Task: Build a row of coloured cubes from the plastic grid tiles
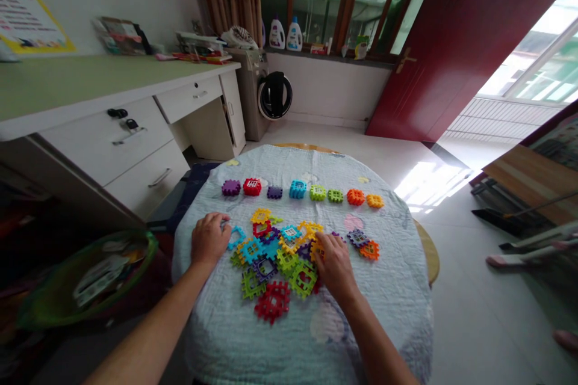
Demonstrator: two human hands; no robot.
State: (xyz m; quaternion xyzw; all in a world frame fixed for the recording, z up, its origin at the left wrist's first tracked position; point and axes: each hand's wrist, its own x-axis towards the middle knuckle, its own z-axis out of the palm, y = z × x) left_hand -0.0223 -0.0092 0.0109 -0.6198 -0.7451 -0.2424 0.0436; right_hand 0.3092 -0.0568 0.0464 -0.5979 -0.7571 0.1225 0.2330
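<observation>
Heap of toothed plastic tiles [275,261] near the middle of a round table [430,255] under a pale blue quilted cloth [316,337]: green, yellow, blue, purple and red squares overlapping, one red tile [273,302] at the near edge. Left hand [210,239] knuckles-up on the cloth at the heap's left edge, fingers curled under, touching or just beside a light blue tile [235,236]; impossible to tell whether clenched on anything. Right hand [333,264] palm-down over the heap's right edge, fingers bent onto an orange-yellow tile [316,248]; grasped or merely pressed, impossible to tell. Just right of that hand, apart from the heap, a greyish-purple tile [357,237] touching an orange tile [370,250]. Farther across the cloth, well apart from both hands, a row of eight single tiles [297,189]: purple, red, purple, blue, green, green, orange, orange-yellow. Beyond the table, a desk with drawers [112,132] at left, a red door [451,42] at right
</observation>
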